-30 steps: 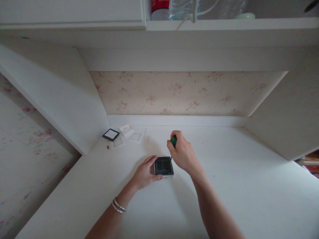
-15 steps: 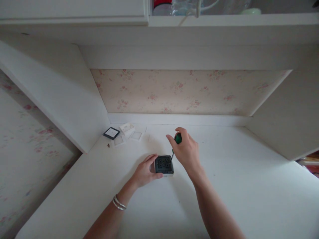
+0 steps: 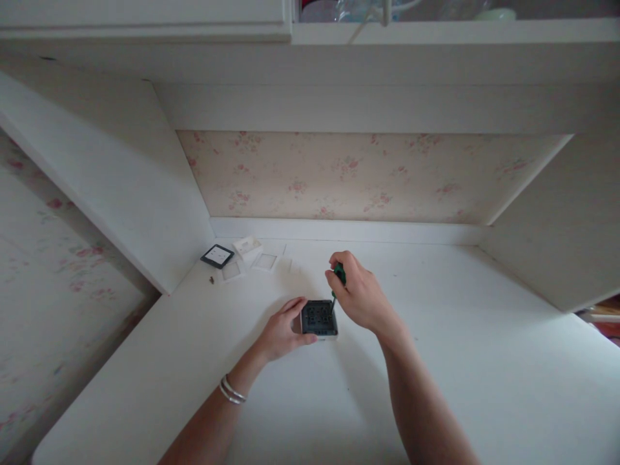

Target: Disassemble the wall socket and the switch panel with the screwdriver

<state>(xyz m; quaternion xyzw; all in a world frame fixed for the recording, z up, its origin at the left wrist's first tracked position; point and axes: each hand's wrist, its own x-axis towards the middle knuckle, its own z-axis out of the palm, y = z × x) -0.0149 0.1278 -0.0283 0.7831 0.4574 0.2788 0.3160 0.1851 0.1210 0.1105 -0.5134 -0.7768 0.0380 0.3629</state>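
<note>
The left forearm reaches in from the bottom edge, two silvery bangles (image 3: 232, 391) around its wrist; the right forearm comes in from the lower right. Both lie over a white desk (image 3: 310, 420). The left hand (image 3: 281, 330) grasps a square box (image 3: 318, 318), its thumb along the near edge and its fingers at the far left corner, with a gap between palm and box. The box sits on the desk between the two hands, dark patterned face up, with a pale side showing along the near edge.

The right hand (image 3: 359, 292) is clenched around the green handle of a screwdriver (image 3: 340, 274), above and to the right of the box. The shaft slants down to the left, its tip at the right part of the dark face; whether it sits in a screw is too small to tell.

Farther back on the left, a small dark bit (image 3: 212, 280) lies near a clear frame (image 3: 231, 270). A second frame (image 3: 265, 261) is to its right, and a thin strip (image 3: 290, 265) lies beyond that. Behind the frames are a black-rimmed plate (image 3: 217, 256) and a white block (image 3: 248, 247). Flowered wallpaper (image 3: 329, 174) covers the back, below a white cupboard (image 3: 145, 19).
</note>
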